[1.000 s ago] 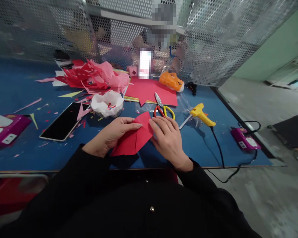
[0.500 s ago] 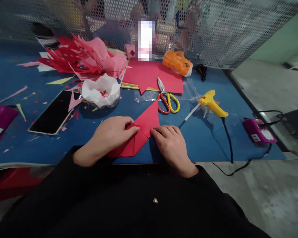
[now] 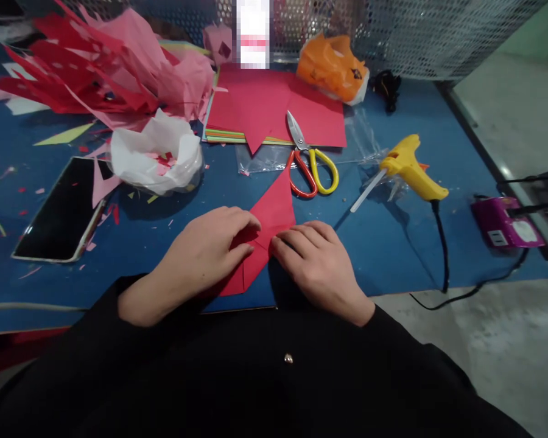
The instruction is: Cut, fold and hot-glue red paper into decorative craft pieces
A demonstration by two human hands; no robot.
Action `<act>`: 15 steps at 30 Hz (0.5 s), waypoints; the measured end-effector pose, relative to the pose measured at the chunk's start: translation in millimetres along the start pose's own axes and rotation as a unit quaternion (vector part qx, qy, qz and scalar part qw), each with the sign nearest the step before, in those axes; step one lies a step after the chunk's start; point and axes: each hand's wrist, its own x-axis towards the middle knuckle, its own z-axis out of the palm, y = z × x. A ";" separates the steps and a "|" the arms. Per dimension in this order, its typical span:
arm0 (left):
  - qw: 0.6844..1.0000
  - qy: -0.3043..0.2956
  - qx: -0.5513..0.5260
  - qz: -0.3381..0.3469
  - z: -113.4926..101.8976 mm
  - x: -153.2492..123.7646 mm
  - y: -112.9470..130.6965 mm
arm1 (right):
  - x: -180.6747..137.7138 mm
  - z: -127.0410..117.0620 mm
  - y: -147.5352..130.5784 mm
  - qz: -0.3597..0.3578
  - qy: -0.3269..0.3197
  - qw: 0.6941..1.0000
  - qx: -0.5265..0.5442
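Note:
A folded sheet of red paper [image 3: 274, 210] lies on the blue table in front of me, its pointed corner reaching toward the scissors. My left hand [image 3: 201, 252] rests over its left side, thumb and index finger apart with paper showing between them. The other fingers of that hand are mostly hidden. At the right edge of the paper, the bent fingers of my right hand [image 3: 315, 264] close on it near a crease. Just beyond the tip lie scissors [image 3: 301, 143] with one red and one yellow handle loop, blades pointing away.
Left are a phone [image 3: 57, 210], a white-lined bowl of scraps [image 3: 158, 161] and heaped pink and red cuttings [image 3: 119, 67]. Stacked coloured paper [image 3: 317, 118] and an orange packet [image 3: 331, 67] lie behind. Right are a yellow glue gun [image 3: 411, 167] and a purple power socket [image 3: 506, 222] with cords.
My view has tipped down and come nearer the table. My left thumb and index finger have spread further apart. The right fingers stay at the paper's edge.

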 end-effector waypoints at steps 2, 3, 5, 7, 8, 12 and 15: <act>1.000 0.003 -0.012 -0.003 0.6 -1.3 -2.1 | 1.5 -4.9 1.8 -0.008 -0.018 1.000 0.006; 1.000 0.003 -0.019 -0.005 1.0 -1.7 -2.9 | 2.8 -7.5 2.9 -0.013 -0.029 0.999 0.005; 0.999 0.003 -0.032 -0.007 2.0 -1.9 -4.2 | 6.6 -11.6 5.6 -0.031 -0.046 0.998 -0.006; 0.999 0.003 -0.042 -0.009 2.9 -2.0 -5.0 | 11.8 -13.2 7.9 -0.061 -0.058 0.996 -0.021; 0.999 0.002 -0.045 -0.010 3.1 -2.1 -5.2 | 14.2 -13.0 8.6 -0.076 -0.062 0.995 -0.028; 0.999 0.003 -0.049 -0.013 3.2 -3.4 -5.8 | 16.8 -8.4 7.9 -0.104 -0.053 0.993 -0.035; 0.998 0.005 -0.055 -0.016 3.5 -4.1 -6.1 | 10.7 -4.9 5.5 -0.076 -0.046 0.996 -0.018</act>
